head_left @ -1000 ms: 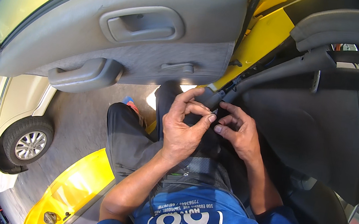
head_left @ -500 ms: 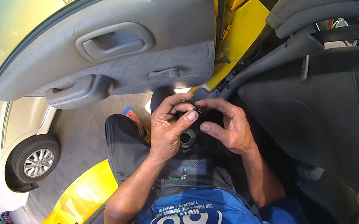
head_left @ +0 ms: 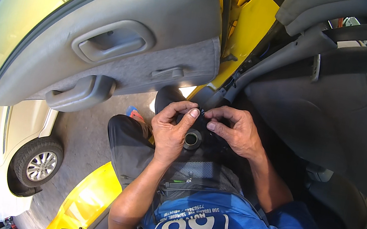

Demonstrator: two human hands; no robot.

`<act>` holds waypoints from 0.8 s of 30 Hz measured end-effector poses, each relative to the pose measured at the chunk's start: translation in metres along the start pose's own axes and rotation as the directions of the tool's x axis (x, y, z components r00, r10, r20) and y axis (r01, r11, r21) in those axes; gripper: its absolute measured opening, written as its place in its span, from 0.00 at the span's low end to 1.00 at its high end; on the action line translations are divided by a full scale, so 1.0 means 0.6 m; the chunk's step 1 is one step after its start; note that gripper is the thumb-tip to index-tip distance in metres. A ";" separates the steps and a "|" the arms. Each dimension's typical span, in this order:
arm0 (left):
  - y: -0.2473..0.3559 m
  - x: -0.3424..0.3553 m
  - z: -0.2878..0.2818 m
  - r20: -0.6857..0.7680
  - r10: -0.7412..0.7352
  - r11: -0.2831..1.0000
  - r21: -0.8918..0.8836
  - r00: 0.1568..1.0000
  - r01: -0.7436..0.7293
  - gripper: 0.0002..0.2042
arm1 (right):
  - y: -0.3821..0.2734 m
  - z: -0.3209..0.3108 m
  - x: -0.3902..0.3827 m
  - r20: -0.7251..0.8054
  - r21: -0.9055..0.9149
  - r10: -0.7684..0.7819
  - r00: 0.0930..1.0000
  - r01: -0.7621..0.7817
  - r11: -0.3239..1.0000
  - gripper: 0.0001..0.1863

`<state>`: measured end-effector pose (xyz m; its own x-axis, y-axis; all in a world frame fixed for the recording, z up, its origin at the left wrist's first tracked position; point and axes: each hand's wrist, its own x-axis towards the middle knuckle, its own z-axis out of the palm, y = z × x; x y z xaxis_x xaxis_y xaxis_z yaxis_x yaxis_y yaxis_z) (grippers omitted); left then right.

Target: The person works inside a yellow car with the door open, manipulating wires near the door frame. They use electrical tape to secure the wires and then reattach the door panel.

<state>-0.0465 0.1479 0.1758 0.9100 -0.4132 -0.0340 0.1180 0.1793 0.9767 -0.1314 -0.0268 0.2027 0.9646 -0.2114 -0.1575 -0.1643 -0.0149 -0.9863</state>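
Note:
My left hand (head_left: pixel 172 128) pinches a small black part (head_left: pixel 201 111) between thumb and forefinger; the part looks toothed or pronged, but its kind is too small to make out. Close beside it is my right hand (head_left: pixel 241 133), its forefinger tip at the part's right side and its thumb held apart lower down. The right hand's other fingers are curled. Below the hands, a dark round piece with a hollow, ring-shaped end (head_left: pixel 192 139) rests at my lap.
An opened car door with a grey inner panel (head_left: pixel 179 14) spans the upper left. A dark seat (head_left: pixel 315 120) is at right. Yellow bodywork (head_left: pixel 247 34) stands ahead, and a yellow panel (head_left: pixel 86 195) lies lower left. A pale car's wheel (head_left: pixel 39 161) is beyond the door.
My left fingers have closed in around the small black part, covering more of it. The right forefinger has dipped slightly, and its thumb has come nearer to it.

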 end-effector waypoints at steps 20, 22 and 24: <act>-0.017 -0.006 0.006 0.035 -0.031 0.964 0.265 0.999 0.021 0.08 | 0.036 0.003 -0.014 -0.145 -0.163 0.031 0.989 -0.055 0.985 0.09; -0.014 0.021 -0.008 0.148 -0.253 0.917 0.353 0.956 0.188 0.09 | 0.058 -0.014 -0.019 -0.117 -0.100 0.096 0.988 -0.108 0.989 0.08; -0.024 0.060 -0.020 0.156 -0.306 0.867 0.453 0.939 0.207 0.11 | 0.078 -0.036 -0.026 -0.190 -0.093 0.078 0.979 -0.097 0.991 0.07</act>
<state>-0.0107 0.1412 0.1579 0.7567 -0.5819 -0.2979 0.1110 -0.3347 0.9358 -0.1585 -0.0452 0.1600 0.8920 -0.3942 -0.2214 -0.2754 -0.0853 -0.9575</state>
